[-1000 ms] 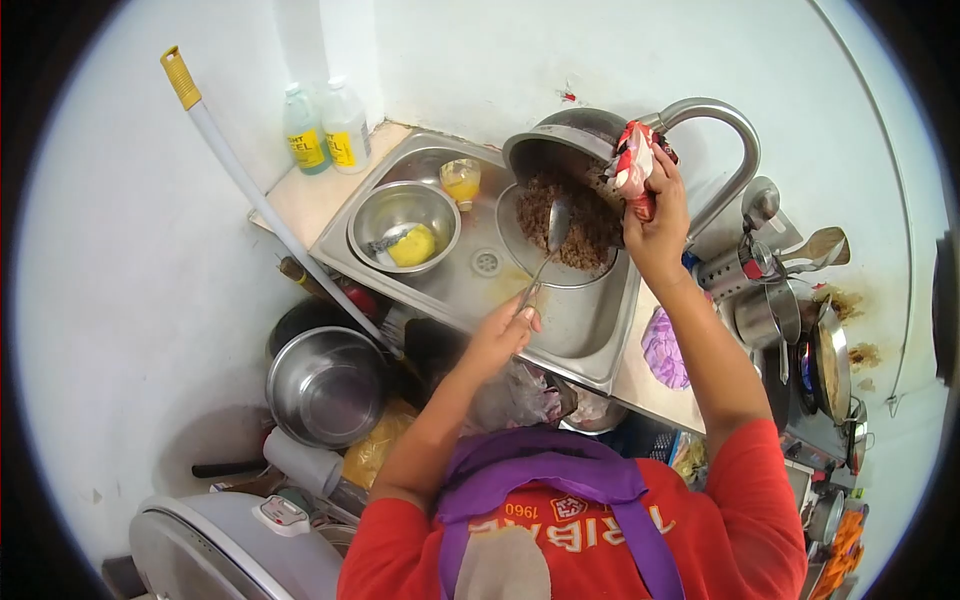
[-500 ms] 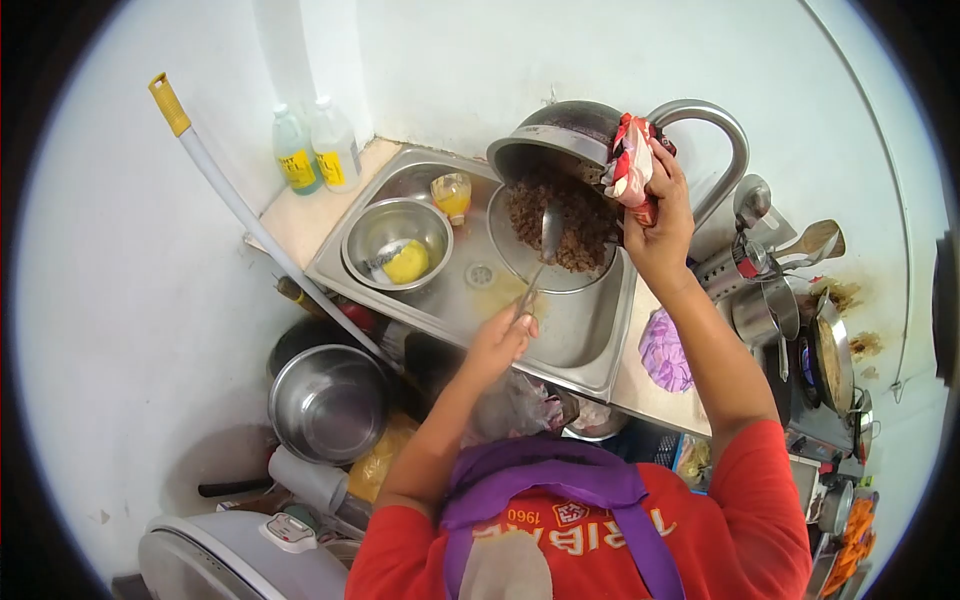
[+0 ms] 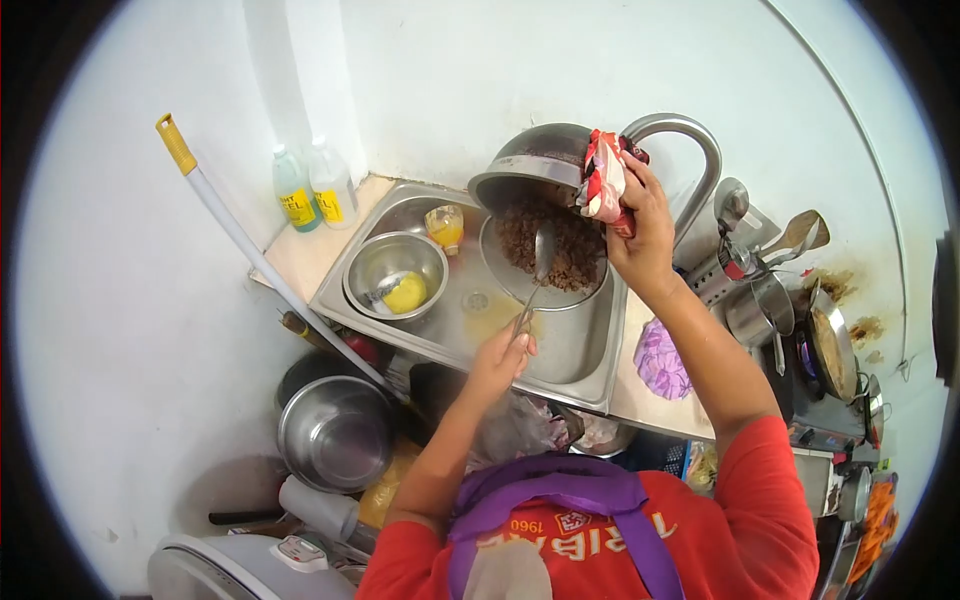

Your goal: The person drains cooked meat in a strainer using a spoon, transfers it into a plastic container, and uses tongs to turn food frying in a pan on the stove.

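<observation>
Pot (image 3: pixel 545 145) was tipped on its side over the right half of the sink (image 3: pixel 575 355), mouth facing near and down. Right hand (image 3: pixel 640 220) was closed around a red-and-white cloth (image 3: pixel 603 180), bunched against the right side of the pot. Left hand (image 3: pixel 503 360) was closed around the handle of a spoon (image 3: pixel 543 258), whose bowl pointed away, over brown crumbly food (image 3: pixel 575 250). Could not tell whether the spoon touched the food. Food lay in a round vessel (image 3: pixel 497 272) inside the sink, below the pot mouth; amount left in the pot could not be read.

To the left in the sink: metal bowl (image 3: pixel 368 262) with a yellow sponge (image 3: pixel 405 293) inside; just beyond its right edge, a clear container (image 3: pixel 445 230) with yellow contents. Faucet (image 3: pixel 705 165) arched on the far right, beside the pot. Purple patterned bundle (image 3: pixel 662 360) rested on the counter right of the sink. Two labelled bottles (image 3: pixel 295 195) stood at the far left corner.
</observation>
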`<state>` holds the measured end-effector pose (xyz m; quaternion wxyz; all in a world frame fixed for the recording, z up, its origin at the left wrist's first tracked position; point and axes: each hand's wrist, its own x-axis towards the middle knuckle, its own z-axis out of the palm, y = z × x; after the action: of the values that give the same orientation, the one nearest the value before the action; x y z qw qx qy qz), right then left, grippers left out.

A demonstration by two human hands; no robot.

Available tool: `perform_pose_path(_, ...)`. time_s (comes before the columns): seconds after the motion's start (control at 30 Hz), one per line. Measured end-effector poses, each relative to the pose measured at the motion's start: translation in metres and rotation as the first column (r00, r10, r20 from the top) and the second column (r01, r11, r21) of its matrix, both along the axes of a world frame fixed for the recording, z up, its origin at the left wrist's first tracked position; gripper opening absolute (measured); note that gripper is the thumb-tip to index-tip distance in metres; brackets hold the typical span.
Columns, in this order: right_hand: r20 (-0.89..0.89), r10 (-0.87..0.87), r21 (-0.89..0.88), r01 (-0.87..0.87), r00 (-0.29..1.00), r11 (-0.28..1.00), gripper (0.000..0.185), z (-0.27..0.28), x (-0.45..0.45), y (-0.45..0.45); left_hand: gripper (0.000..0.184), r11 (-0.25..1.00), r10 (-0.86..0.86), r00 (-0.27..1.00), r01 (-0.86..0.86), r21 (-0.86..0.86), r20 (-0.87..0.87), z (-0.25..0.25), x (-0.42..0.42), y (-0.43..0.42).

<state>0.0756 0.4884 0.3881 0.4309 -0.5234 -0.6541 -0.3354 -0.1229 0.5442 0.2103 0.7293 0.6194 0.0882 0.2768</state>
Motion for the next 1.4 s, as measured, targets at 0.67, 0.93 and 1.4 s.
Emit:
perform_pose_path(0.67, 0.035, -0.007, 0.063, 0.005, 0.999, 0.998, 0.034, 0.016, 0.000, -0.004, 0.039, 0.995, 0.056, 0.998, -0.055, 0.084, -0.012, 0.002, -0.003, -0.001)
perform_pose_path(0.93, 0.185, -0.017, 0.068, 0.005, 0.983, 0.998, 0.034, 0.023, -0.001, 0.001, 0.037, 0.996, 0.061, 0.998, -0.061, 0.071, -0.008, 0.010, -0.005, -0.004)
perform_pose_path(1.4, 0.225, -0.008, 0.081, -0.011, 0.974, 0.997, 0.032, 0.039, 0.000, -0.002, 0.038, 0.985, 0.073, 0.997, -0.071, 0.156, -0.006, 0.009, -0.009, 0.000)
